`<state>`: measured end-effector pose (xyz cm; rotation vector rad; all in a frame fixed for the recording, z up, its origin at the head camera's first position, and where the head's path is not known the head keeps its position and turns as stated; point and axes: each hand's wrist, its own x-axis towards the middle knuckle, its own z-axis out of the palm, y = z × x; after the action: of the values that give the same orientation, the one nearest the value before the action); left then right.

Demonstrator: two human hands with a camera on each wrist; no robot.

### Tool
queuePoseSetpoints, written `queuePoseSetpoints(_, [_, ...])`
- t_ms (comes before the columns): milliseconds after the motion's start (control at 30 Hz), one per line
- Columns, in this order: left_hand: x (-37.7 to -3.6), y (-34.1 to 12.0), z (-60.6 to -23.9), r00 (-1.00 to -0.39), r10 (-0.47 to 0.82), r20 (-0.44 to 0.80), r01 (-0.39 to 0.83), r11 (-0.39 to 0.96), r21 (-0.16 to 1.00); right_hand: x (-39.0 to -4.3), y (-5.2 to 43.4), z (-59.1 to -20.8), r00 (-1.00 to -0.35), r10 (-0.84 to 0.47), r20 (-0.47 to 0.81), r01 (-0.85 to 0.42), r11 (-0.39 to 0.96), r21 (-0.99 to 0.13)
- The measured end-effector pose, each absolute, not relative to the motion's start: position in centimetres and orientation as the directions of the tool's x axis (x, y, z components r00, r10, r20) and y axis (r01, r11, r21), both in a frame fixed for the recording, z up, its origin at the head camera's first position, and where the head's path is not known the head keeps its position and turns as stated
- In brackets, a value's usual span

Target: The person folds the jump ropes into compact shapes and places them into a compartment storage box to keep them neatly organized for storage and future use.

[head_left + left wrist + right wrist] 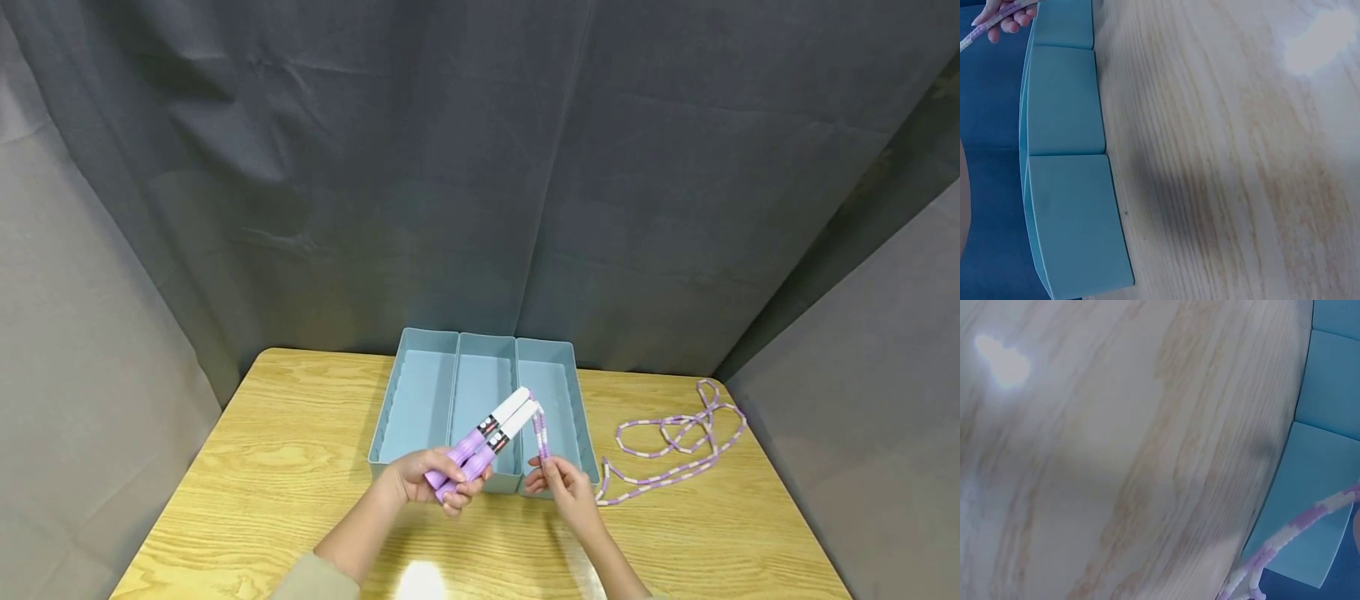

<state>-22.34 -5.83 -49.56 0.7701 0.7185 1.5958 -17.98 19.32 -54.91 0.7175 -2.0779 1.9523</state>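
even light, tabletop (675,533) glare, blurred wrist views

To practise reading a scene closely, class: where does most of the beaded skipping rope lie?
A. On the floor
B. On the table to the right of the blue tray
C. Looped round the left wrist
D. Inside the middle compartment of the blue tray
B: the beaded skipping rope lies in loose loops on the wooden table, right of the blue tray, while the left hand grips both handles.

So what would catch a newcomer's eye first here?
The two purple-and-white rope handles, gripped together in the left hand over the front of the blue three-compartment tray. The right hand pinches the beaded rope, whose rest lies looped on the wooden table, right of the tray.
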Motion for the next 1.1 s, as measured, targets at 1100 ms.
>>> queuePoseSetpoints(1100, [-24.0,-7.9,-49.5,-0.263,0.957,0.126,-0.604,-0.265,0.751,-16.8,20.3,-54.1,-0.920,-0.325,0.221,-0.237,0.011,-0.971])
